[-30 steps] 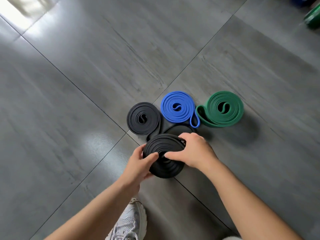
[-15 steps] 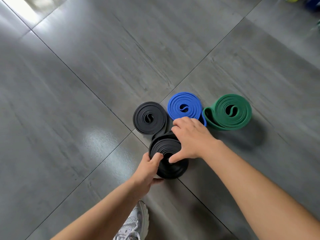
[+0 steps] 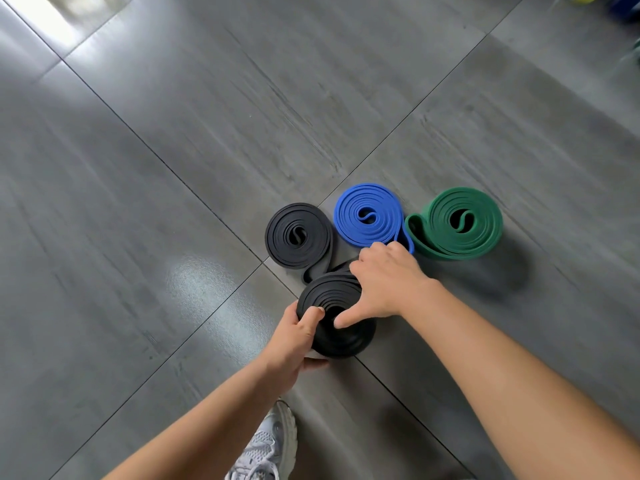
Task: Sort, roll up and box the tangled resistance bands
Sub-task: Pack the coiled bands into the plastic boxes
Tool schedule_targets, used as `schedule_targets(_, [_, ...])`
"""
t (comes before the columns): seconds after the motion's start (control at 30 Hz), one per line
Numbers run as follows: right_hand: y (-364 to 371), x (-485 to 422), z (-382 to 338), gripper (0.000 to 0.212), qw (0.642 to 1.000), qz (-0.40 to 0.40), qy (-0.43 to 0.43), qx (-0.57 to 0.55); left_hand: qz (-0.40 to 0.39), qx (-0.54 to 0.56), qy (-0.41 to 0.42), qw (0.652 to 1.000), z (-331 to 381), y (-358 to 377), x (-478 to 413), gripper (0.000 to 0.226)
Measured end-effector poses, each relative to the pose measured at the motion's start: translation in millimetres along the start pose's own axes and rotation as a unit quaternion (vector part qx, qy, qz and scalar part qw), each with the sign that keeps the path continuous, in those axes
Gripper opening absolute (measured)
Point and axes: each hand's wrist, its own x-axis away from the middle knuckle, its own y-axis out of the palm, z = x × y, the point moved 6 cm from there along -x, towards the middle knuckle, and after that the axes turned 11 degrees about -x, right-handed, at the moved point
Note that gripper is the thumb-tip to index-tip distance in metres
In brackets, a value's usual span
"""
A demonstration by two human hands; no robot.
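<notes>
Four rolled bands sit on the grey tiled floor. A wide black roll (image 3: 341, 336) is nearest to me. My left hand (image 3: 298, 336) grips its left edge, thumb on top. My right hand (image 3: 384, 282) lies over its far right side, thumb pressing near the centre; its fingers curl over the roll's far edge. Behind it lie a smaller black roll (image 3: 298, 235), a blue roll (image 3: 369, 214) and a green roll (image 3: 457, 221), each flat with a loose tail end.
A white sneaker (image 3: 266, 445) stands at the bottom centre, close under my left forearm. Blurred coloured objects (image 3: 620, 8) sit at the top right corner. Grey floor tiles (image 3: 173, 168) spread out to the left and beyond the rolls.
My right hand has slid further over the wide black roll toward the blue roll, with the thumb now stretched to the centre. My left hand keeps its grip on the left edge.
</notes>
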Motion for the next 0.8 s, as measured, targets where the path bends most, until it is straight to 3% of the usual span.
schedule_targets(0.23, [3, -3, 0, 0.090, 0.999, -0.032, -0.028, -0.007, 0.006, -0.004, 0.001, 1.000, 2, 0, 1, 0.014])
schedule_targets(0.37, [3, -4, 0, 0.088, 0.999, -0.023, -0.003, -0.037, 0.004, 0.004, 0.004, 1.000, 1, -1, 1, 0.015])
schedule_targets(0.53, [9, -6, 6, 0.086, 0.996, -0.079, 0.033, -0.033, -0.006, 0.030, 0.005, 1.000, 0, 0, 0, 0.016])
schedule_targets(0.67, [21, 2, 14, 0.087, 0.963, -0.090, 0.101, -0.235, -0.004, 0.067, 0.040, 0.997, 6, 3, 3, 0.013])
schedule_targets(0.8, [35, 21, 18, 0.075, 0.916, -0.032, 0.144, -0.373, 0.020, -0.010, 0.098, 0.995, 17, -4, 13, 0.010])
